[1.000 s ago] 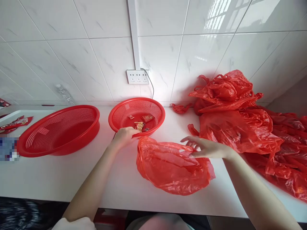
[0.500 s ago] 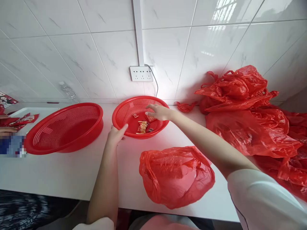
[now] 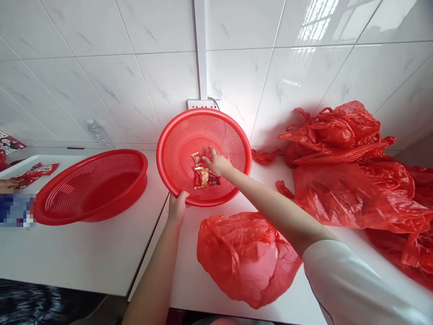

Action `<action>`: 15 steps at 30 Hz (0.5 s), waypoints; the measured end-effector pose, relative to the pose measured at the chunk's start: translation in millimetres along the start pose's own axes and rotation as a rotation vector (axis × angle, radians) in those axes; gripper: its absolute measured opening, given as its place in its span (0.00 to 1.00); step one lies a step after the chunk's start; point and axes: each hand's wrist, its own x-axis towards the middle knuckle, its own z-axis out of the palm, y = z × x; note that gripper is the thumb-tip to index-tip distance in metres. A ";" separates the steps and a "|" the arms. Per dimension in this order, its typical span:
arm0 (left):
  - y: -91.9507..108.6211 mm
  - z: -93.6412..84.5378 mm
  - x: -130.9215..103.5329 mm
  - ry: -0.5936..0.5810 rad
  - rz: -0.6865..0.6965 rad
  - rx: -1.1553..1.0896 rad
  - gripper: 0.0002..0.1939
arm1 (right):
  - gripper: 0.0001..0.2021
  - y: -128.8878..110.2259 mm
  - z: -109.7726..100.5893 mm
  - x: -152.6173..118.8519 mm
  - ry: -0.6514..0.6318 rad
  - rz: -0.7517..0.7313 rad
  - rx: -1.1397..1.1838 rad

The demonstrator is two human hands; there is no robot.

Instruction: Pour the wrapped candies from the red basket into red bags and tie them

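A round red plastic colander [image 3: 165, 135] is tilted toward me, its far side raised against the wall. My left hand [image 3: 177, 206] is closed on its near left rim, thumb over the edge. Inside lie several small wrapped snacks: a gold-and-red packet [image 3: 202, 177], a small light wrapper [image 3: 195, 157] and a dark little packet [image 3: 214, 181]. My right hand [image 3: 219, 164] reaches into the colander beside them with fingers apart; nothing shows in its grasp. Just below the colander, a red plastic bag [image 3: 248, 262] lies on the table with its mouth spread.
A second red colander [image 3: 135, 198] stands at left, near a white tray [image 3: 37, 159] with red packets and another person's hand [image 3: 8, 184]. Several red plastic bags [image 3: 338, 171] are heaped at right. A power socket [image 3: 199, 104] is on the wall behind.
The colander has been tilted up toward me, and my left hand has taken hold of its near rim. The snacks have slid closer together. My right hand stays inside.
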 end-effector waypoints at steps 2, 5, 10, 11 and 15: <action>-0.6 0.2 -2.8 0.001 0.024 -0.029 0.22 | 0.33 -3.1 -5.6 -3.3 0.127 -0.070 0.025; -3.0 0.6 -8.0 -0.019 0.034 -0.080 0.23 | 0.30 -0.6 -11.8 -5.9 0.181 -0.179 -0.024; -7.7 6.3 -11.3 -0.017 0.063 -0.223 0.22 | 0.43 18.0 -8.0 -14.3 0.199 0.076 0.034; -8.5 7.5 -10.8 -0.012 0.065 -0.242 0.21 | 0.46 22.0 -6.4 -17.1 0.150 0.112 0.062; -12.0 11.2 -8.3 -0.034 0.060 -0.270 0.20 | 0.48 31.7 -0.4 -29.5 -0.200 0.088 0.239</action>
